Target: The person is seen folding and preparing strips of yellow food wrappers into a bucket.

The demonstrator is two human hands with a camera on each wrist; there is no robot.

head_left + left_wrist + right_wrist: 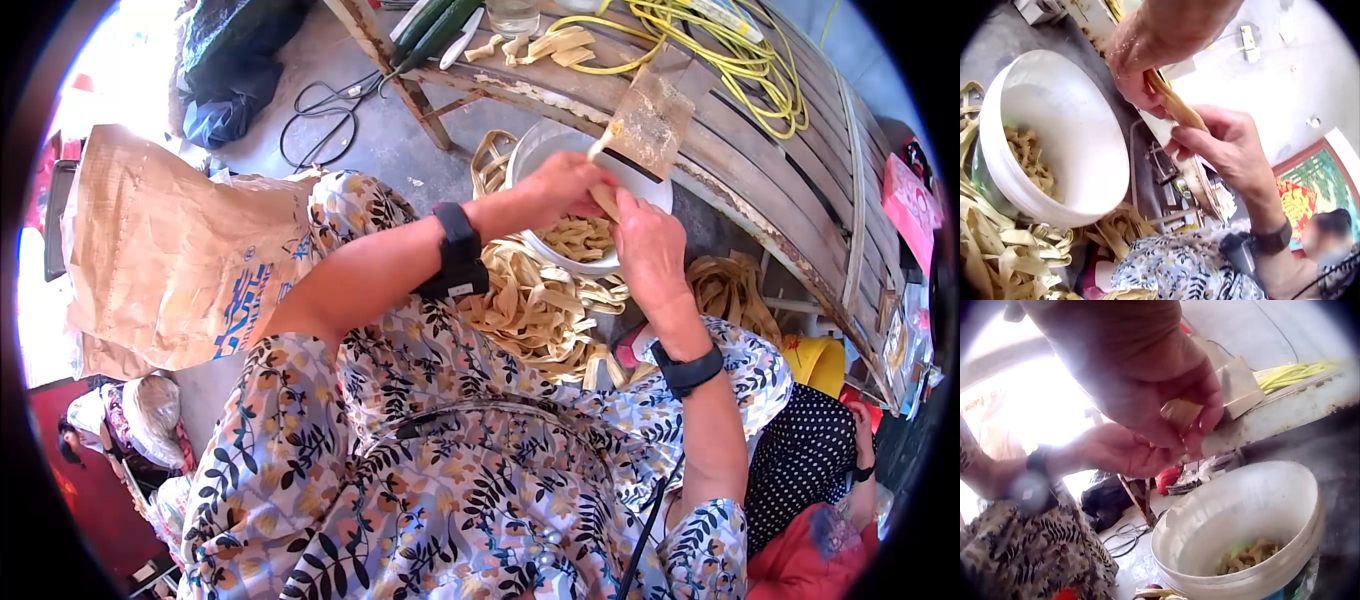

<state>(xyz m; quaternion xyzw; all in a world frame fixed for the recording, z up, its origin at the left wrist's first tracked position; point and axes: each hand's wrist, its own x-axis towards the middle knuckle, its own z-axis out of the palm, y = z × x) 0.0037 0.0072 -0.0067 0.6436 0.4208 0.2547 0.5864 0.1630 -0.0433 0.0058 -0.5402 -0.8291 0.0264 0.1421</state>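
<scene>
Both hands meet above a white bucket, working on one flat pale-yellow strip. My left hand grips its upper part, knuckles bent. With thumb and fingers my right hand pinches the other end. In the right wrist view the strip shows folded between the right fingers, and the left fingertips come up close below. Short bunched pieces of the same material lie in the bottom of the bucket. Long loose strips are heaped on the floor against it.
Behind the bucket runs a slatted bench bearing a worn board, yellow cord, several knotted pieces and green cucumbers. A large paper sack stands to the left. Another person in dotted clothing sits at right.
</scene>
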